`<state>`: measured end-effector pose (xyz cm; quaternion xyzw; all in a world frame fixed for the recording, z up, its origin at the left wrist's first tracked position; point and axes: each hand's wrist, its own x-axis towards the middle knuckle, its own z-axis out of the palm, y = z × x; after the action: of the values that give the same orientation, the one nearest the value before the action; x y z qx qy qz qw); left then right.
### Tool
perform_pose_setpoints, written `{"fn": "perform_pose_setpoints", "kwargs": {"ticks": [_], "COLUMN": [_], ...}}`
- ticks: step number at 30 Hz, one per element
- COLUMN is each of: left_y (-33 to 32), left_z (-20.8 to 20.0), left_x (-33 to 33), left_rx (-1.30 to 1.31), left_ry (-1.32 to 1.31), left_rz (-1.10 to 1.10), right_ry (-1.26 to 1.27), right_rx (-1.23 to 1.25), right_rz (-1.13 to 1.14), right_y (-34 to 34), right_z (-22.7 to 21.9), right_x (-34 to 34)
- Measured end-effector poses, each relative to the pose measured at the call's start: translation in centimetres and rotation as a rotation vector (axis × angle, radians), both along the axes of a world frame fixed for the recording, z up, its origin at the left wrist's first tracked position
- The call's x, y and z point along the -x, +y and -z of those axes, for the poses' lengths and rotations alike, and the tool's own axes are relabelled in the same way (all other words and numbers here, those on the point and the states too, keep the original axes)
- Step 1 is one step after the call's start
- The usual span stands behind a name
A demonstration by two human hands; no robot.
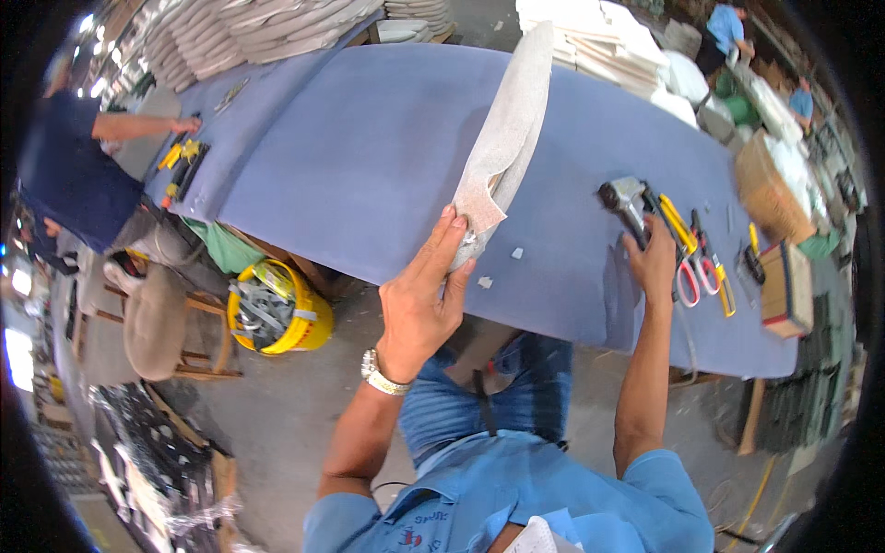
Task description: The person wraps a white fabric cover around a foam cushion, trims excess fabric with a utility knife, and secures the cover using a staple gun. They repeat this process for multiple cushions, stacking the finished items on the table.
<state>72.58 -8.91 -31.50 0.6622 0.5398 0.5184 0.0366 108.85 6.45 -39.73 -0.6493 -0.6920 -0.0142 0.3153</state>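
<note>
1. the left hand (pixel 419 309) holds the near end of a long pale pad (pixel 507 129); thumb and fingers are clamped on it.
2. the pad extends away from the person, over the blue table (pixel 359 147).
3. the right hand (pixel 656 263) is at the black handle of a silver-headed tool (pixel 625 195); i cannot tell if its fingers are closed on it.
4. just beside this hand are a yellow cutter (pixel 679 224) and red-and-white-handled scissors (pixel 698 276).

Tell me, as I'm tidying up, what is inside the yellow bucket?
Loosely heaped grey strips and a yellow-green piece show inside the yellow bucket; whatever lies beneath them is covered.
</note>
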Motion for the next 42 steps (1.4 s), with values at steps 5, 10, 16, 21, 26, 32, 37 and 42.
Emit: {"fn": "perform_pose_setpoints", "kwargs": {"ticks": [5,10,16,21,26,32,37,42], "left_y": [0.1,0.2,-0.4,-0.3,-0.2,-0.3,-0.6,-0.5], "left_z": [0.1,0.9,0.4,0.2,0.3,0.0,-0.2,-0.2], "left_x": [-0.7,-1.6,-0.8,-0.8,-1.1,-1.3,-1.5,-1.3], "left_rx": [-0.051,-0.095,-0.041,-0.021,-0.023,0.021,0.046,0.042], "left_ry": [-0.015,-0.036,0.015,0.009,0.016,0.017,0.014,0.012], "left_rz": [-0.019,-0.025,-0.030,-0.012,-0.021,-0.020,-0.028,-0.015], "right_ry": [-0.173,0.189,0.808,1.061,0.567,0.681,0.601,0.553], "right_rx": [0.189,0.201,0.436,0.500,0.262,0.300,0.295,0.312], "right_rz": [-0.029,-0.213,-0.413,-0.759,-0.825,-0.815,-0.834,-0.842], "right_y": [4.0,5.5,-6.8,-14.4,-12.2,-12.3,-12.1,-12.1], "right_z": [-0.3,-5.6,-13.1,-11.7,-12.5,-11.9,-11.7,-11.9], "right_x": [-2.2,-2.5,2.0,8.4,11.4,12.0,12.1,12.2]}}
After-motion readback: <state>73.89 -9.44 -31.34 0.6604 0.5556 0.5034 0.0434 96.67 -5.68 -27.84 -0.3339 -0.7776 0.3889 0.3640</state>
